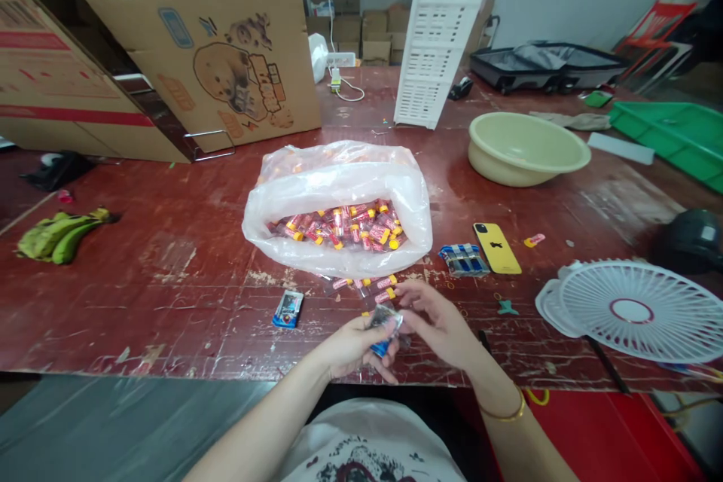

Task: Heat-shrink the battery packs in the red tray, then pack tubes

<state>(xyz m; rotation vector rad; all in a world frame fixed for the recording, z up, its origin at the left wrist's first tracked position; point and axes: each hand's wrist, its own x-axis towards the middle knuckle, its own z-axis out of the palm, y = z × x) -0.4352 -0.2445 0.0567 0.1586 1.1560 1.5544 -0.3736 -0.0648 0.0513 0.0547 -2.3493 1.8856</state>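
Observation:
My left hand [360,346] is closed around a small blue-and-silver packet [381,346], partly hidden by my fingers. Close by on the right, my right hand [437,320] has its fingers apart, thumb beside the packet's top end and index finger near the yellow caps. Several small clear tubes [385,282] with pink-red contents and yellow caps lie just beyond my hands. Behind them sits an open white plastic bag [333,260] full of similar tubes [339,226]. Another blue packet [288,309] lies to the left, and a rubber-banded stack of blue packets [464,260] to the right.
Right of the bag are a yellow phone [497,248], a pale basin [525,154], a white fan grille [638,309] and a green crate [672,139]. A tall white basket stack [443,30] and cardboard boxes [237,53] stand behind. Bananas [62,235] lie left.

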